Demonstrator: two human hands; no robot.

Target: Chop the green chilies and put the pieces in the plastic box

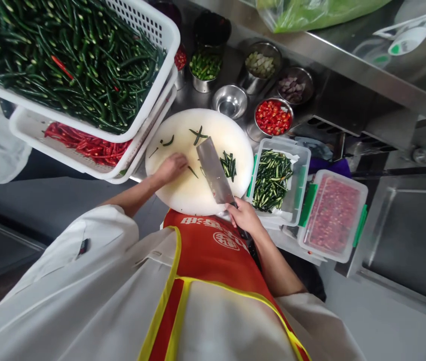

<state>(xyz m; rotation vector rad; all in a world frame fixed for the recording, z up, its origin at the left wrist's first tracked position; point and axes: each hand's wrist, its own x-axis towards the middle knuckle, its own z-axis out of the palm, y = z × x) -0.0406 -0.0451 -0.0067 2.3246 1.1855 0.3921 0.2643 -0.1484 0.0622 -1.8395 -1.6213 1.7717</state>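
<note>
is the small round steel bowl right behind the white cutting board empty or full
Empty: the small round steel bowl shows only its bare shiny inside; nothing lies in it.

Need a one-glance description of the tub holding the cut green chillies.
Find the round white cutting board in the middle of the steel counter. Two clear tubs with green clips sit to its right. Take the tub nearer the board, filled with cut green chillies; the farther tub holds pinkish-red bits.

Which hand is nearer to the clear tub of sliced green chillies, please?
Right. The right hand, gripping the cleaver, is just beside the tub; the left hand rests on the cutting board, beyond the blade.
</note>
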